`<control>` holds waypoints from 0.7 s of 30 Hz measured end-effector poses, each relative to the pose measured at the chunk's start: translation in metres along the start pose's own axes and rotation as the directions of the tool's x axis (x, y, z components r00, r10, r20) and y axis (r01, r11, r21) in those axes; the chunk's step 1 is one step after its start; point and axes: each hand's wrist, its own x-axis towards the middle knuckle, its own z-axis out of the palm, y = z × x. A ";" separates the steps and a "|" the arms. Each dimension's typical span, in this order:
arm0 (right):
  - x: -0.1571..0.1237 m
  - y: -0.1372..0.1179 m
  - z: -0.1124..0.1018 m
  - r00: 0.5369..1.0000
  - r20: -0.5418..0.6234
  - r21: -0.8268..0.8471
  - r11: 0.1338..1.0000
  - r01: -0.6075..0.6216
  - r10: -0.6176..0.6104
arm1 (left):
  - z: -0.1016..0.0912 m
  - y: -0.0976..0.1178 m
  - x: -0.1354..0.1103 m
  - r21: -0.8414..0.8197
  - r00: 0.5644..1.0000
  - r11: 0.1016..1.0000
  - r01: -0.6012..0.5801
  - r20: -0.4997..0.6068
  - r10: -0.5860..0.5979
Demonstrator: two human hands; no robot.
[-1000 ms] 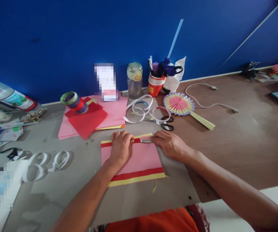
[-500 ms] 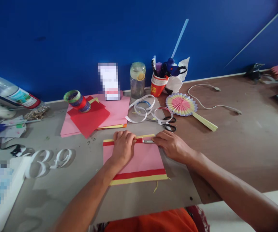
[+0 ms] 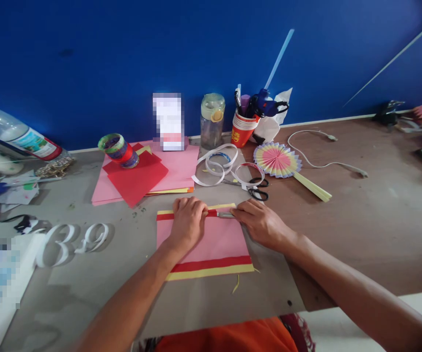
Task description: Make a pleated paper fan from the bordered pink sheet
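A pink sheet (image 3: 214, 242) edged with red and yellow strips lies on the grey table (image 3: 97, 264) in front of me. My left hand (image 3: 188, 220) rests knuckles-up on its far edge, fingers curled and pressing the paper down. My right hand (image 3: 260, 222) lies at the sheet's far right corner, fingers pinched on a small grey tool (image 3: 225, 214) laid along the red strip. The tool's tip points toward my left hand.
Black-handled scissors (image 3: 256, 188) and loose white paper rings (image 3: 216, 166) lie just beyond the sheet. A paper fan (image 3: 278, 160), a red cup of pens (image 3: 242, 129), a jar (image 3: 211, 121), tape rolls (image 3: 117, 149) and stacked pink and red paper (image 3: 137, 178) stand further back.
Both hands stay in place on the sheet's far edge. Only the camera has shifted slightly, so the whole scene sits a little to the right.
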 end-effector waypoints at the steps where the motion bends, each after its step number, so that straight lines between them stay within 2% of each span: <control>1: 0.000 0.000 0.000 1.000 0.004 -0.003 1.000 0.002 -0.002 | 0.000 0.000 0.000 -0.001 1.000 1.000 0.002 -0.001 -0.002; 14: 0.001 -0.004 -0.001 1.000 0.020 0.001 1.000 0.012 -0.012 | -0.001 0.001 0.001 -0.020 1.000 1.000 0.010 0.006 -0.010; 21: -0.008 -0.011 -0.005 0.999 0.040 0.005 0.999 -0.037 0.037 | 0.001 0.001 0.001 -0.025 1.000 0.999 0.020 -0.004 -0.020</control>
